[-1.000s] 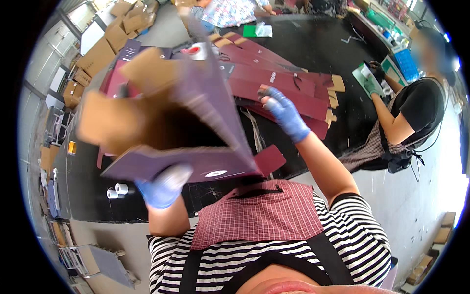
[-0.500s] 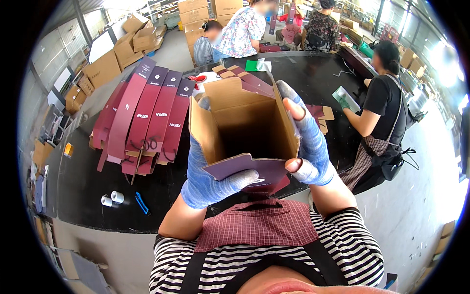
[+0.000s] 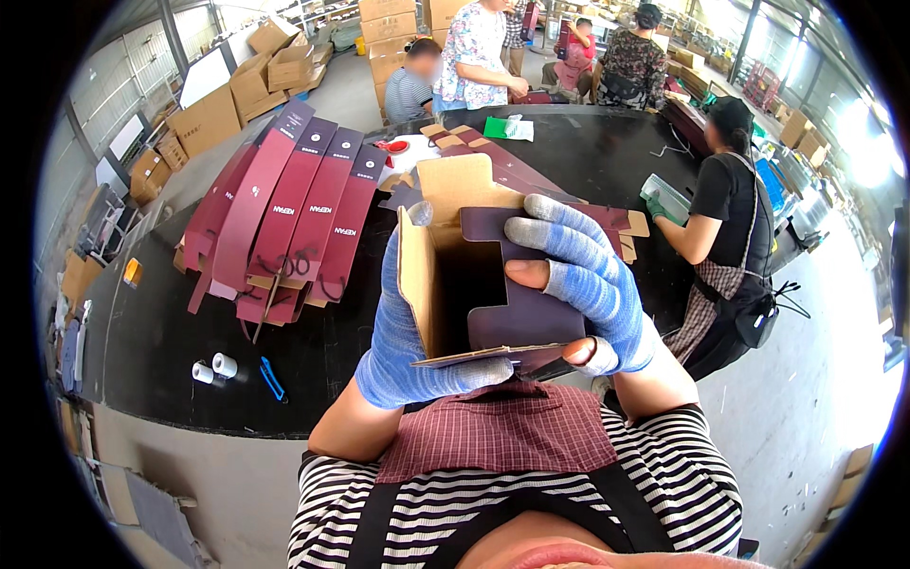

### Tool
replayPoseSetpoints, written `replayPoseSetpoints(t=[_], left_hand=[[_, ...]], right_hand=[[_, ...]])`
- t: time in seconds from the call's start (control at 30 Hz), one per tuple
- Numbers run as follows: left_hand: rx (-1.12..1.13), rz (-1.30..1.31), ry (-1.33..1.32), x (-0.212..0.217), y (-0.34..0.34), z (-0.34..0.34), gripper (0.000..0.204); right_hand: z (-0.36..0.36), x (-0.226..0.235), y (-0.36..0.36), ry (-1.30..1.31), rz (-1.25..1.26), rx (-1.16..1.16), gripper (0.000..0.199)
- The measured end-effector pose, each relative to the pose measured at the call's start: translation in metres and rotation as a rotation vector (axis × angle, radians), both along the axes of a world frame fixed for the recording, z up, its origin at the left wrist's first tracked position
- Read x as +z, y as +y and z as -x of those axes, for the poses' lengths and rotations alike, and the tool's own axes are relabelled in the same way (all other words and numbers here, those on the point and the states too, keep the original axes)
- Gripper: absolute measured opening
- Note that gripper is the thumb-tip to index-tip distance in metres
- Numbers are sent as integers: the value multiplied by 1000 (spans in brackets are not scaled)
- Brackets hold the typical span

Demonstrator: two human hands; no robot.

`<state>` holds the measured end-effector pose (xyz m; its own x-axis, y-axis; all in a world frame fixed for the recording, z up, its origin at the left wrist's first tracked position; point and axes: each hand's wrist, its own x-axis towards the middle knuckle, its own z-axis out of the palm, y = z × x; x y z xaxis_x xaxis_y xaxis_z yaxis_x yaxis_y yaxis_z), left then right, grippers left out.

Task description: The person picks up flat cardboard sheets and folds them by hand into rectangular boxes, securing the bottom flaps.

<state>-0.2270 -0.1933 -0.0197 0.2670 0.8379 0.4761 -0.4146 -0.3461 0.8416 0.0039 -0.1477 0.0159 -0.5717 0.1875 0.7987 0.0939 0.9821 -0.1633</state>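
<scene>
1. The black worktop (image 3: 171, 351) fills the left and far part of the scene and bears nearly everything else.
2. A fan of flat maroon box blanks (image 3: 284, 213) lies on the worktop to the left, each long panel overlapping the next, their near ends splayed toward the person.
3. A half-folded carton (image 3: 464, 275), brown card inside and dark purple outside, is held up off the worktop in front of the person's chest, its open mouth facing the camera and one flap standing up at the far side.
4. A co-worker in a black top and checked apron (image 3: 720, 237) stands at the right edge of the worktop; more people stand at the far end.
5. The right hand (image 3: 578, 275), in a blue knit glove with bare fingertips, is grasping the carton's right wall, fingers curled over a purple flap folded into the opening, thumb at the lower edge.
6. The left hand (image 3: 403, 351), gloved the same, is clamped on the carton's left wall, thumb pressed along the bottom flap.
7. Two small white tape rolls (image 3: 214, 368) sit near the worktop's near-left edge.
8. A blue tool (image 3: 272, 379) lies just right of them.
</scene>
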Motion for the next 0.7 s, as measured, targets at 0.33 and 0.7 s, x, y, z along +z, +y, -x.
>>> replayPoseSetpoints(t=[0.33, 0.7], left_hand=[[-46, -79, -231, 11, -1, -8, 119], [310, -120, 99, 26, 17, -16, 93]], right_hand=[[-8, 0, -1, -23, 29, 39, 70], [-10, 30, 16, 64, 336, 86, 103]])
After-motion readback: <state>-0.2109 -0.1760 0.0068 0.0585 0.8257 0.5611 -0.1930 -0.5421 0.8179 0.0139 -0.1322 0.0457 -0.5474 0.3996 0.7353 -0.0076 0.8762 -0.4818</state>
